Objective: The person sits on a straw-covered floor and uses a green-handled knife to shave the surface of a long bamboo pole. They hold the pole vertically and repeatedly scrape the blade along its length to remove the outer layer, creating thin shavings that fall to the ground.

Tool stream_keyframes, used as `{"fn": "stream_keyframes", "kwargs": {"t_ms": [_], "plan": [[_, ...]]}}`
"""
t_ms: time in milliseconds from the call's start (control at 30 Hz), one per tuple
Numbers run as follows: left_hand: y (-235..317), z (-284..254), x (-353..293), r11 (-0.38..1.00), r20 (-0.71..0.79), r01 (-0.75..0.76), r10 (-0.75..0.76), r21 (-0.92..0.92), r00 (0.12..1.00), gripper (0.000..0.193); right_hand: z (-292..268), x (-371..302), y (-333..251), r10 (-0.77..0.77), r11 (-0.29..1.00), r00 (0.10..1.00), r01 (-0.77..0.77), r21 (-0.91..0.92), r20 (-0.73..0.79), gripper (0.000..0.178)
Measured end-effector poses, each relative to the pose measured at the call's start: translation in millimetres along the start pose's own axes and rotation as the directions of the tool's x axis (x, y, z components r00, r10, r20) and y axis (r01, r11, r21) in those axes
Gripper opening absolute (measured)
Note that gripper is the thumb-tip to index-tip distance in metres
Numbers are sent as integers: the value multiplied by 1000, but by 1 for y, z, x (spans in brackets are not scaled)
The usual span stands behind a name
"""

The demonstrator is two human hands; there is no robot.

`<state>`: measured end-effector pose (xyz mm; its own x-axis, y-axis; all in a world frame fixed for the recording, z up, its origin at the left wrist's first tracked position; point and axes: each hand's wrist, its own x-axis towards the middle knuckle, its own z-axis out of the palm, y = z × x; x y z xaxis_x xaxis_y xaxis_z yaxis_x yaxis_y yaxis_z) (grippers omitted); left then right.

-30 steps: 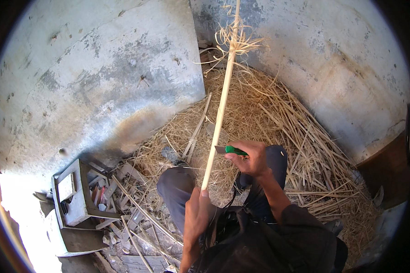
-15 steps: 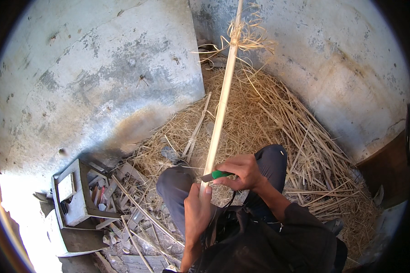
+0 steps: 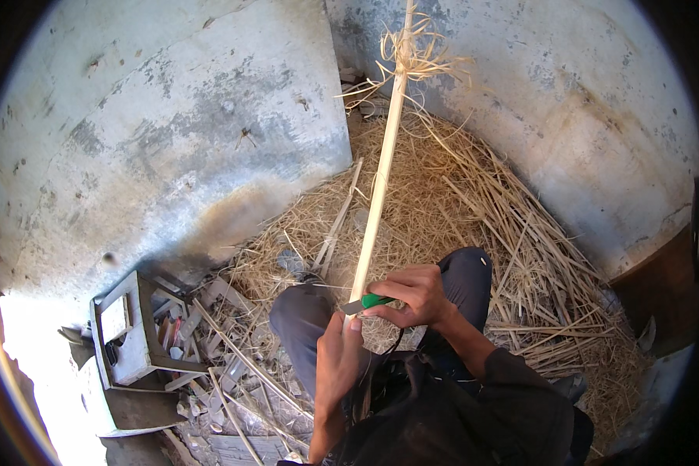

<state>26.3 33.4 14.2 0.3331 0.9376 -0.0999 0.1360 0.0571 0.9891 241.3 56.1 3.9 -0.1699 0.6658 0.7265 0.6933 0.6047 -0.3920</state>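
A long pale strip, looking like split bamboo (image 3: 380, 190), runs from between my knees up to the top of the view. Curled shavings (image 3: 415, 58) cling around it near its far end. My left hand (image 3: 339, 349) is closed on the strip's near end, thumb along it. In my right hand (image 3: 413, 295) is a knife (image 3: 374, 300) with a green handle, gripped in closed fingers. Its grey blade lies across the strip just above my left fingertips. How deep the edge sits in the strip cannot be made out.
Heaped shavings (image 3: 423, 175) cover the floor ahead, with a pile of thin strips (image 3: 536, 256) along the right wall. To the left stands a worn box (image 3: 136, 342) holding odds and ends, with scraps around it. Pale, stained walls (image 3: 233, 101) meet in the far corner.
Both hands and the knife stay nearly in place, the blade still across the strip. The strip and its curls have shifted very slightly in view.
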Motion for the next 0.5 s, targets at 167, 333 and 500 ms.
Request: {"fn": "stream_keyframes", "kwargs": {"t_ms": [167,333,500], "plan": [[1,-6,-10,998,54,64,-62,-26,997,31,-4,-15,35,203,974,963,-218,-67,-179,34],[-23,-5,-24,988,77,71,-61,-135,995,30,-32,5,58,392,919,904,-377,117,-169,32],[-21,-8,-16,988,19,74,-72,-136,997,28,-11,-7,38,268,952,963,-259,162,-38,33]]}}
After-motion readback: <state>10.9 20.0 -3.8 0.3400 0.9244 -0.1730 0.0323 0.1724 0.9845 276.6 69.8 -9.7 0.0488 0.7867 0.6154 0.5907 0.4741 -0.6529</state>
